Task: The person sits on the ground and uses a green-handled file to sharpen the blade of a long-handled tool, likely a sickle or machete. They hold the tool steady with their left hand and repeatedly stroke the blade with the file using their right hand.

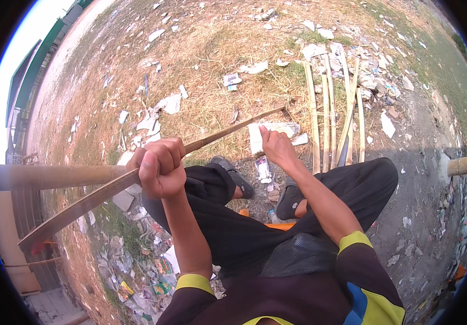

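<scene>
Litter-strewn dry grass surrounds a seated person whose left hand is clenched around a long split bamboo strip held across the knees while the right hand pinches its thin far end; it looks light, springy, sharp-edged, best gripped mid-length.

Split bamboo strips laid side by side on dry grass; paper scraps scattered throughout; green-roofed shed at far left; litter pile lower left.
</scene>
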A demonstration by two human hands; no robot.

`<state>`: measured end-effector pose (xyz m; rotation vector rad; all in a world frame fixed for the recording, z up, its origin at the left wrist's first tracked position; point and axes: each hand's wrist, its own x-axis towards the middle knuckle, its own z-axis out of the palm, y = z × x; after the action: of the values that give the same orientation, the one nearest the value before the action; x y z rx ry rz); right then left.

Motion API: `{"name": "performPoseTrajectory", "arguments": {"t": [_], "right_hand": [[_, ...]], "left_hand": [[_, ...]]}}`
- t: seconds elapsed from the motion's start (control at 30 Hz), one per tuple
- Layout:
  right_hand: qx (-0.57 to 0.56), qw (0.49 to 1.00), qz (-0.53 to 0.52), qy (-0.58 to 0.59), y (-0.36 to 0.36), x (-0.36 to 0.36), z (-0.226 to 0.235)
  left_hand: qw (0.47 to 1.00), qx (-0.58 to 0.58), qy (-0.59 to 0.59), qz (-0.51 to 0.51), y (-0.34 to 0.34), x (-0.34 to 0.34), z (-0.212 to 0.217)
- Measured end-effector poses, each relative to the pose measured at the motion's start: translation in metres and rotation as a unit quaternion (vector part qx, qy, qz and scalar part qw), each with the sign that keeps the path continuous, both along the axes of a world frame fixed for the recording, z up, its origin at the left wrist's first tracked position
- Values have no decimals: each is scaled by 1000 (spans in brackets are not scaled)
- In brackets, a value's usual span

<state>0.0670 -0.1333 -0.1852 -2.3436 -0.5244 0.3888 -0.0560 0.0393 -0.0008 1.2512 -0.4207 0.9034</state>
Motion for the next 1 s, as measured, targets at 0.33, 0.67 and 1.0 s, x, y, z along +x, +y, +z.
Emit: {"name": "performPoseTrajectory", "arguments": {"t": [0.33,0.67,1.0], "right_hand": [[-130,986,-88,50,-24,45,-66],[152,979,57,125,-8,-17,72],[83,991,92,-49,3,-44,93]], "left_hand": [[1000,-17,2,4,-2,5,4],[995,55,9,-78,3,-1,9],[990,27,3,-141,13,-5,6]]}}
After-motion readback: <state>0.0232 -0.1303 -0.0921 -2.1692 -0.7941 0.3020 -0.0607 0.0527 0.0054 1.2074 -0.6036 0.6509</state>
